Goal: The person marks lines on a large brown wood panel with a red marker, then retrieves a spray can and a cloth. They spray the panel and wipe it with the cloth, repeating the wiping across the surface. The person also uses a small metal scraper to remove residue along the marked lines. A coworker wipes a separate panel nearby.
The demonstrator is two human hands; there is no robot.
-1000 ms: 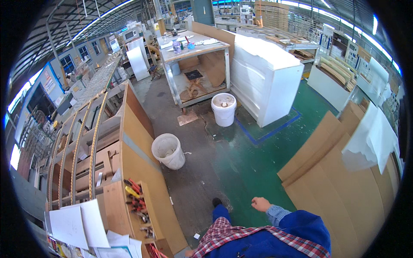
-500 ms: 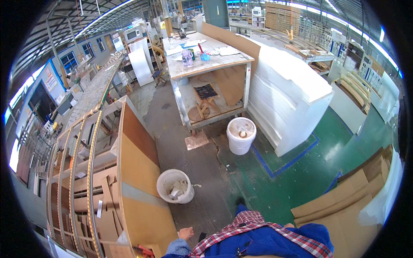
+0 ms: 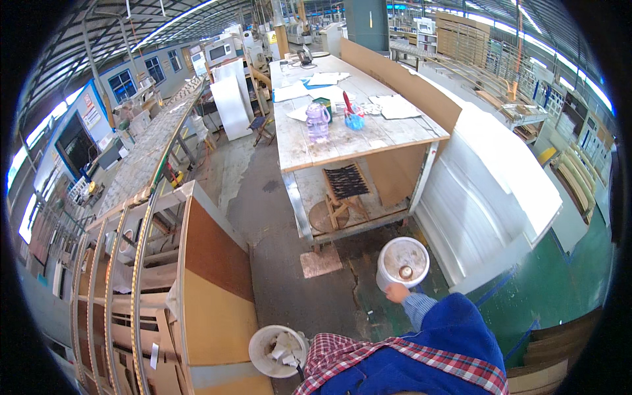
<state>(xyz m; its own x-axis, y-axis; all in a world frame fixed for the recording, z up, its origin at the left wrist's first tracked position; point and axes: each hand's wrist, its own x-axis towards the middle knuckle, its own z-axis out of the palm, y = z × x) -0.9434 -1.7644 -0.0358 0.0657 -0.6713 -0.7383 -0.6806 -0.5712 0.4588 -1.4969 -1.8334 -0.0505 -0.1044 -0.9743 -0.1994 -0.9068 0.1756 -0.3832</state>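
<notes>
My right hand (image 3: 397, 293) is low at the centre right, fingers curled with nothing visible in them, beside a white lidded bucket (image 3: 415, 260); whether it touches the bucket I cannot tell. My left hand is out of view. Lower left of centre stands a second white bucket (image 3: 259, 355) holding pale scraps. Ahead is a worktable (image 3: 359, 148) bearing a lilac jug (image 3: 318, 125), a blue container (image 3: 354, 121) with a red item upright in it, and loose papers (image 3: 396, 106). A folding stool (image 3: 342, 184) sits on its lower shelf.
A wooden rack with a panelled side (image 3: 214, 263) borders the left, with a long bench (image 3: 135, 164) beyond. A white wrapped slab (image 3: 474, 197) flanks the table's right. Cardboard sheets (image 3: 550, 349) lie at the lower right, beside green floor marked with blue lines.
The view has advanced toward the worktable and buckets, which appear nearer. My left hand, seen half a second ago, has left view; my right hand has come forward beside the lidded bucket.
</notes>
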